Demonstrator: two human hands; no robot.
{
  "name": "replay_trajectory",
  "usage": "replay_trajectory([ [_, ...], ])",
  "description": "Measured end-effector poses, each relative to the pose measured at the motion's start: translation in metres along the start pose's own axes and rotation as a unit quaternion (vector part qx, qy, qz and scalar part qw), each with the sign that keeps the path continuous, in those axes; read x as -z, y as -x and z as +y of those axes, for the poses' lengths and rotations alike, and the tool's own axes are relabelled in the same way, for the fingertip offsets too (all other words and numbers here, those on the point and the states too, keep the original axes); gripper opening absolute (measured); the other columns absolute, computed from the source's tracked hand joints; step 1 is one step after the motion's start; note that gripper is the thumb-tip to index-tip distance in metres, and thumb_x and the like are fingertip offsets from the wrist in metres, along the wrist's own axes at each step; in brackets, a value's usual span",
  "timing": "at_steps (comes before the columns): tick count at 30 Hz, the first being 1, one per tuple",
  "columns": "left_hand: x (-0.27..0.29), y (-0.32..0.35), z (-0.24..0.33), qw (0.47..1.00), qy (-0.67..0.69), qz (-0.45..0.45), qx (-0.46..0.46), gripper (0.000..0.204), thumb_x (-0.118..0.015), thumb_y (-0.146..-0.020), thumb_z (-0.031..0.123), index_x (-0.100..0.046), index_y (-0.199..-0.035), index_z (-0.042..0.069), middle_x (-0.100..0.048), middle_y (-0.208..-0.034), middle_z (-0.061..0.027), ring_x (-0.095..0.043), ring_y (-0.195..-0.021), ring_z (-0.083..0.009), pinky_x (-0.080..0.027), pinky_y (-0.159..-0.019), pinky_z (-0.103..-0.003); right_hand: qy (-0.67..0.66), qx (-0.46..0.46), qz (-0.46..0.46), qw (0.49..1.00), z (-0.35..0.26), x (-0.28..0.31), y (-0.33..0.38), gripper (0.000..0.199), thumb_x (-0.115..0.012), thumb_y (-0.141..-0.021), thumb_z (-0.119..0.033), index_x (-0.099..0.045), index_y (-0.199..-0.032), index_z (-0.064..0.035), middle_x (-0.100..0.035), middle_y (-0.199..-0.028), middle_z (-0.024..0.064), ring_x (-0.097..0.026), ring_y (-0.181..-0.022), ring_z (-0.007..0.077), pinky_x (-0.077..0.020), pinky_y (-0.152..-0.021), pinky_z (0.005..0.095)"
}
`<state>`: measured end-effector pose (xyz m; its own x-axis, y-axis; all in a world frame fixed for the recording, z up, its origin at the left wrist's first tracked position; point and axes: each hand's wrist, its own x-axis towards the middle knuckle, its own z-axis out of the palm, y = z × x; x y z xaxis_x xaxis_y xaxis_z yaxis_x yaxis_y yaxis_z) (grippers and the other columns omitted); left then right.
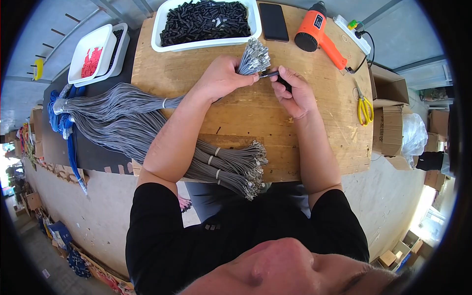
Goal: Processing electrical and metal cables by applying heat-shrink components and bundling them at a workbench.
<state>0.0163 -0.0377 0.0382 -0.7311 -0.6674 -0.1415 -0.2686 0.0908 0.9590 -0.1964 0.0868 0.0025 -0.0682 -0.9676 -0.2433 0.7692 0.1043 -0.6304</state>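
My left hand (223,78) is closed round a bundle of grey cables, its metal-tipped ends (254,56) fanning out above the fingers. Between the thumb and finger of my right hand (297,93) is a small black sleeve (273,73), held level at a cable end beside my left fingertips. More black pieces (284,84) show in the curled right fingers. How far the sleeve sits over the cable end is too small to tell. Tied bundles of grey cables (123,115) lie across the table, and several metal-tipped ends rest near its front edge, beside my left forearm.
A white tray of black sleeves (156,29) stands at the back, near a dark phone (274,22). To the right are an orange heat gun (319,34), a power strip (353,35) and yellow-handled scissors (365,109). White trays (73,69) with red and black pieces stand left. Cardboard boxes (388,128) adjoin the table.
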Motion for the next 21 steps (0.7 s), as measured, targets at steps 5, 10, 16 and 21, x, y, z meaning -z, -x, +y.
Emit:
replay_trajectory([
  [5, 0.0, -0.002, -0.007, 1.0, -0.007, 0.006, -0.002, 0.03, -0.084, -0.086, 0.025, -0.081, -0.101, -0.001, -0.077, -0.084, -0.0079, -0.067, -0.077, -0.0122, -0.052, -0.074, -0.032, 0.029, -0.011, 0.006, 1.0, 0.004, -0.002, 0.0, 0.023, -0.069, -0.106, -0.017, -0.068, -0.112, 0.0049, -0.069, -0.095, 0.0087, -0.051, -0.067, 0.0078, -0.0356, -0.048, 0.0166],
  [10, -0.001, 0.0, -0.002, 1.0, 0.003, 0.005, -0.002, 0.03, -0.084, -0.087, 0.025, -0.081, -0.101, -0.001, -0.076, -0.082, -0.0071, -0.065, -0.076, -0.0119, -0.052, -0.073, -0.033, 0.039, -0.007, 0.012, 0.999, 0.002, -0.004, 0.001, 0.023, -0.069, -0.105, -0.017, -0.069, -0.113, 0.0049, -0.069, -0.095, 0.0085, -0.051, -0.067, 0.0076, -0.035, -0.048, 0.0168],
  [16, 0.0, 0.001, 0.004, 1.0, -0.015, -0.005, 0.009, 0.025, -0.086, -0.089, 0.019, -0.08, -0.1, -0.002, -0.073, -0.086, 0.0006, -0.06, -0.079, -0.0064, -0.05, -0.073, -0.027, 0.065, -0.01, 0.009, 0.998, 0.003, -0.006, 0.003, 0.023, -0.07, -0.105, -0.018, -0.07, -0.112, 0.0041, -0.07, -0.094, 0.0082, -0.051, -0.066, 0.0076, -0.0346, -0.048, 0.0172],
  [21, 0.001, 0.0, -0.007, 0.999, -0.026, -0.008, 0.018, 0.034, -0.086, -0.086, 0.029, -0.08, -0.1, -0.001, -0.073, -0.079, -0.0065, -0.062, -0.074, -0.0128, -0.051, -0.072, -0.034, 0.052, 0.017, 0.033, 0.998, -0.006, -0.006, 0.003, 0.025, -0.07, -0.105, -0.021, -0.071, -0.11, 0.0036, -0.069, -0.091, 0.007, -0.052, -0.065, 0.0082, -0.0348, -0.048, 0.0179],
])
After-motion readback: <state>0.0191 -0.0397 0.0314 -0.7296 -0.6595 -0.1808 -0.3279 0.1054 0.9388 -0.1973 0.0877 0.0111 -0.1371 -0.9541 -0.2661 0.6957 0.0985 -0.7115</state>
